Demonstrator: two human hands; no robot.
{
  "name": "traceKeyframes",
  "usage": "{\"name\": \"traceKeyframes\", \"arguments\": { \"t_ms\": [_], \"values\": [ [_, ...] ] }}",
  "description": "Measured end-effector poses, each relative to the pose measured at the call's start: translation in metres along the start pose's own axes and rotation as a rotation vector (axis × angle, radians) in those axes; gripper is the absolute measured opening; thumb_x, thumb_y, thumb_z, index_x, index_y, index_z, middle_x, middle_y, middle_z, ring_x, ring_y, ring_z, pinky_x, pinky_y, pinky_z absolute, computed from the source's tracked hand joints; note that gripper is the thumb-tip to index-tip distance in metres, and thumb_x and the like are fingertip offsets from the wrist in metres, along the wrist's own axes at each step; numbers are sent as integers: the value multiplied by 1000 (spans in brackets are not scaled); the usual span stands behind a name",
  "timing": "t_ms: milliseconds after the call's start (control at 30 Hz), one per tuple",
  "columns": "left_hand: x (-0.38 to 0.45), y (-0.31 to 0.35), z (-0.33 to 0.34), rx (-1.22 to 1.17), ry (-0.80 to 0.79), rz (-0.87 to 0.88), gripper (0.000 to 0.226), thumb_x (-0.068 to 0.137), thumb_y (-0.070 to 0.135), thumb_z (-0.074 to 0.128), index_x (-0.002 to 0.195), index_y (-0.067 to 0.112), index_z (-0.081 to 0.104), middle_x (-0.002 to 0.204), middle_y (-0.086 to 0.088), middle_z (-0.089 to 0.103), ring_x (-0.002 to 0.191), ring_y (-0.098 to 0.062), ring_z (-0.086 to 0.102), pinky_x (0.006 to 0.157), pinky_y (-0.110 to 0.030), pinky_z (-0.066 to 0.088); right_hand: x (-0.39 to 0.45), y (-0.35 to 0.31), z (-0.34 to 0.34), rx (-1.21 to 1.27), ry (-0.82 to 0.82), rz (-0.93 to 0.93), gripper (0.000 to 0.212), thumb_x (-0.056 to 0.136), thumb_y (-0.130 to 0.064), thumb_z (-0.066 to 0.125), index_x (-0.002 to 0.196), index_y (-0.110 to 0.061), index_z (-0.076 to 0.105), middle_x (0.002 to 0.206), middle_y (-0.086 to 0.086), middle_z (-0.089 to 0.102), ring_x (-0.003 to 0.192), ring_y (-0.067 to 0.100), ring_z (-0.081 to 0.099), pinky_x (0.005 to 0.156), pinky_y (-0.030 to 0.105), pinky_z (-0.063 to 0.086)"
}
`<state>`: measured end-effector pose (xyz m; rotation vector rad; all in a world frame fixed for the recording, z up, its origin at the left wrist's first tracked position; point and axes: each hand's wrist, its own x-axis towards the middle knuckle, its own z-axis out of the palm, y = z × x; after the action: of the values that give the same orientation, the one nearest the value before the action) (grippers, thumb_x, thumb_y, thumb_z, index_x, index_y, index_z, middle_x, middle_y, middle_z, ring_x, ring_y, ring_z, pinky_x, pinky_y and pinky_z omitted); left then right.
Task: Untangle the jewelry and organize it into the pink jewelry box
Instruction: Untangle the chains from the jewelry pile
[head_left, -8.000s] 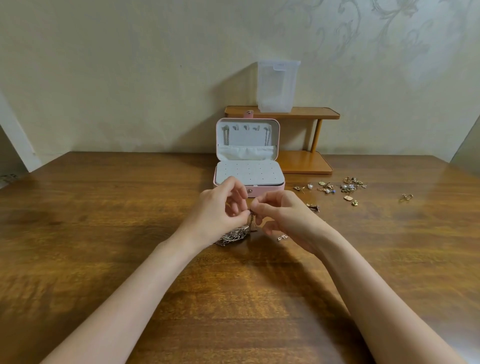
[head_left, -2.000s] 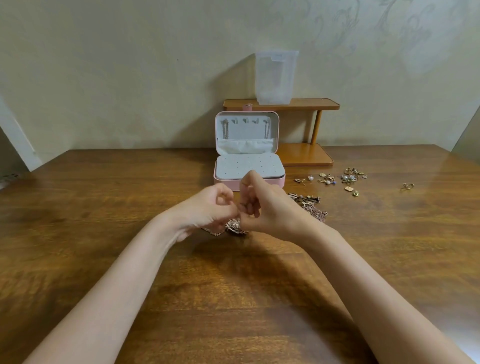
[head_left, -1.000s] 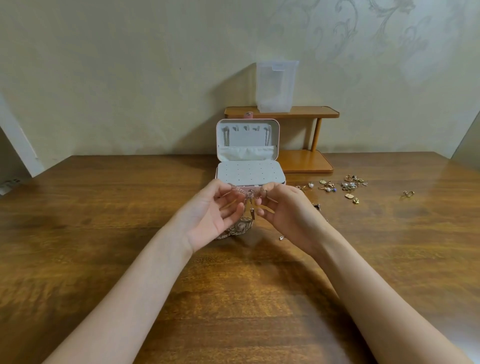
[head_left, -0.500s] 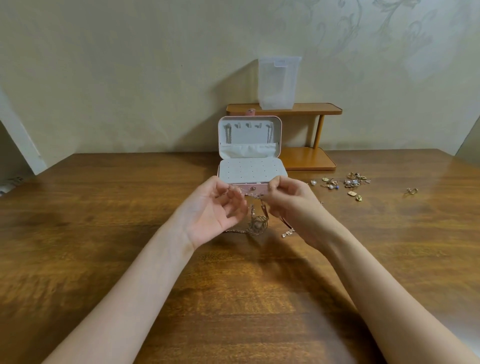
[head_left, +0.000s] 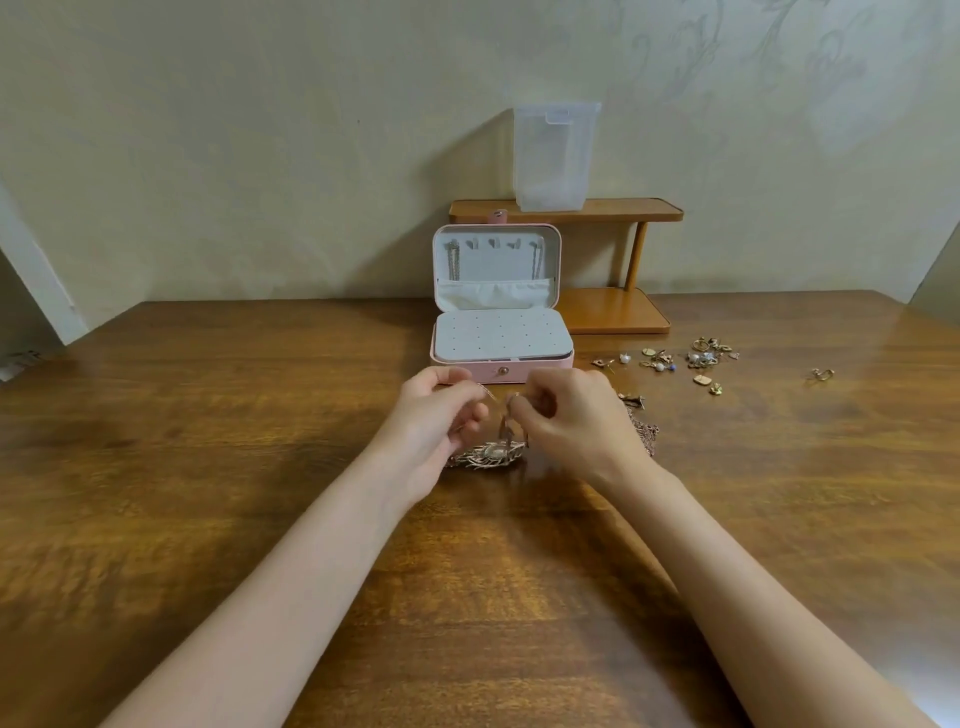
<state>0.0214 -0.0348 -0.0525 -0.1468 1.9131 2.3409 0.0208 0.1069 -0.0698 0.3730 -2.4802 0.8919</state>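
Fingers of the right hand (head_left: 576, 421) hide part of the thin chain (head_left: 506, 423) they pinch, and the tangled chain pile (head_left: 644, 431) behind that hand is largely covered. One pink jewelry box (head_left: 501, 340) stands open on the bench (head_left: 208, 415), two chains hang in its lid, and the small loose pieces (head_left: 685, 361) to its right are too tiny to count. Left hand (head_left: 434, 421) pinches the same chain, whose pendant cluster (head_left: 488, 457) lies on the bench directly below and between both hands.
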Motion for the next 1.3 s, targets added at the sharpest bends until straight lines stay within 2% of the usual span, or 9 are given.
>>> {"name": "traceKeyframes", "arguments": {
  "t_ms": [100,267,467,600,767,867,967,1067,1300],
  "values": [
    [0,2,-2,8,32,-38,9,92,4,54,98,10,55,75,-2,51,49,-6,45,40,-16,38,2,1,-4,245,116,111,35,90,-23,59,59,-8,54,51,2,53,48,10,43,54,32,36],
    [-1,7,-1,96,88,-15,9,92,12,56,101,13,58,79,-2,51,52,-5,46,33,-13,29,5,-1,-5,608,176,257,34,94,-23,55,61,-15,49,52,-3,54,41,4,40,49,22,32],
    [-1,9,-9,24,204,75,9,92,18,55,83,17,57,64,4,50,51,-6,48,38,-14,34,2,4,-3,176,-63,-58,7,88,-12,61,83,-15,64,62,-13,52,53,4,46,55,22,37],
    [-5,10,-6,123,160,85,13,90,19,55,79,14,60,60,1,53,53,-8,51,39,-16,33,1,1,-4,-15,-187,-73,11,87,-27,65,86,-18,71,56,-15,49,54,6,46,60,30,42],
    [-5,9,-4,201,143,42,13,92,17,53,82,12,60,66,1,53,52,-6,51,36,-13,31,3,3,-13,192,-59,2,14,86,-20,67,78,-10,73,41,-20,49,49,-3,49,50,13,35],
    [-5,10,-5,164,78,-41,11,92,17,54,86,12,62,73,0,59,56,-7,54,36,-13,33,4,1,-11,239,25,43,13,87,-19,66,78,-12,72,41,-21,49,47,0,49,50,13,35],
    [-6,8,-5,351,-33,-22,10,90,18,59,92,14,68,84,-1,64,64,-8,50,43,-13,36,5,1,-12,294,56,98,17,88,-21,64,75,-13,71,44,-14,48,45,3,41,50,18,33],
    [-8,8,-5,483,-65,49,3,84,20,68,87,22,70,90,3,65,69,-6,47,61,-17,37,5,3,-16,529,15,237,21,91,-20,59,73,-14,67,44,-11,44,44,4,35,45,17,29],
    [-7,8,-8,408,-82,79,5,81,26,70,83,22,71,80,5,64,67,-7,45,51,-21,32,1,5,-19,837,-301,403,23,88,-28,63,70,-14,66,51,-6,33,49,10,29,46,22,24]
  ]
}}
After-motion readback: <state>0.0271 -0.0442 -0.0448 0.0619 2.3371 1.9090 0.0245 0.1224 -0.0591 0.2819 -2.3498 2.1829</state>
